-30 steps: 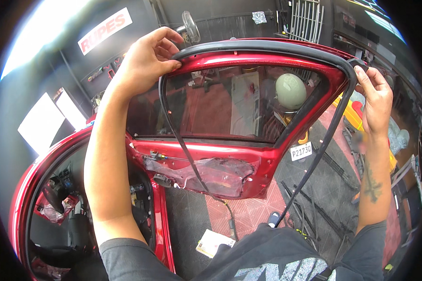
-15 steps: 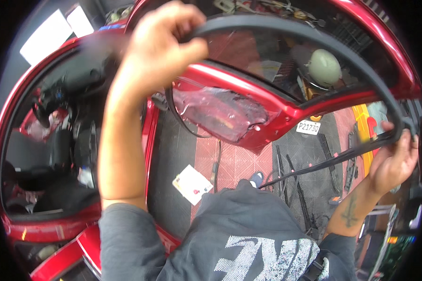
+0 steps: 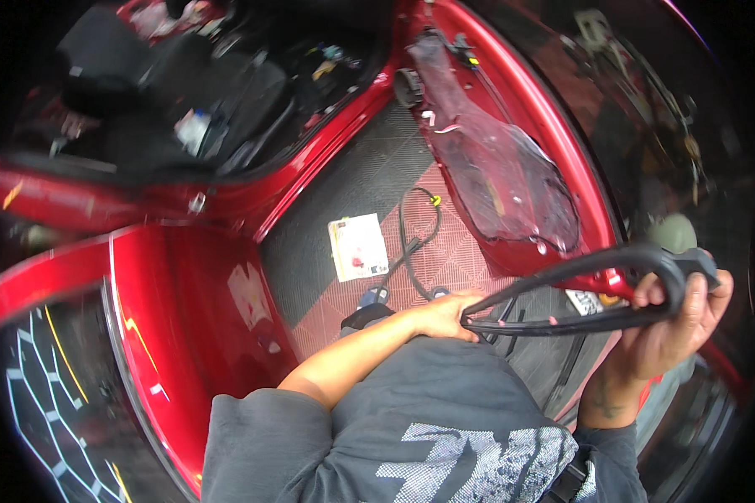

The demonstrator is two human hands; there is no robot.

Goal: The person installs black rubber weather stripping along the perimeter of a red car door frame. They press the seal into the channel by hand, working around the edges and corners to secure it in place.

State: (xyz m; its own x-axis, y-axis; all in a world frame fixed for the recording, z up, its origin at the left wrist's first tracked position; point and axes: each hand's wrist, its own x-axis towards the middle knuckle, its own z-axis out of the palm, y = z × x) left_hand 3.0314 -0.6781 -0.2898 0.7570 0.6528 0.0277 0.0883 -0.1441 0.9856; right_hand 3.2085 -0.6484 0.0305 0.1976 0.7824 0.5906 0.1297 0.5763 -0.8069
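Note:
A long black rubber door seal (image 3: 554,272) is folded into a narrow loop in front of my body. My left hand (image 3: 446,317), by my waist, closes round the loop's left end. The loop's rounded right end sits in my right hand (image 3: 684,323), with fingers and thumb wrapped round it and a thicker dark corner piece showing above them. From my left hand a tail of the seal (image 3: 409,251) hangs down and curls over the floor, with a yellow-green spot at its far end. Small pink marks dot the lower strand.
An open red car door (image 3: 554,117) with plastic film (image 3: 512,180) stands ahead right. The car's open doorway shows a dark seat (image 3: 214,80) at far left. Another red door (image 3: 184,285) stands near left. A sheet of paper (image 3: 358,247) lies on the tiled floor (image 3: 327,176).
My left hand has come down from high up to waist level and holds the seal. The wide arc has become a narrow loop. The view has turned and tilted lower.

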